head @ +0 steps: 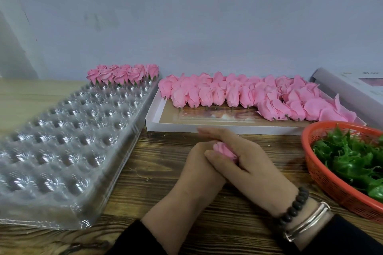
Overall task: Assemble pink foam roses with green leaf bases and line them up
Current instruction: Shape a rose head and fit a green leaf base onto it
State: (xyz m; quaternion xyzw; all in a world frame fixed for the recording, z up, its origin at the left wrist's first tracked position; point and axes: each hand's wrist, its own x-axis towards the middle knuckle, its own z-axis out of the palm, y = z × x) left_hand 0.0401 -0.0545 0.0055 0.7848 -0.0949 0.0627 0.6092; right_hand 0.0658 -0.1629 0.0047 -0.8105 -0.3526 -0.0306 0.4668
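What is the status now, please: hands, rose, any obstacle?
Left hand and right hand both clasp one pink rose above the table. Finished roses stand at the clear tray's far end. Nothing in the way.

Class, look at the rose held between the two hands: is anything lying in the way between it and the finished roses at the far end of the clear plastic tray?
Nothing visible blocks it. The rose sits between the left hand and right hand over the wooden table. Between it and the finished roses lie only the clear tray's empty cups.
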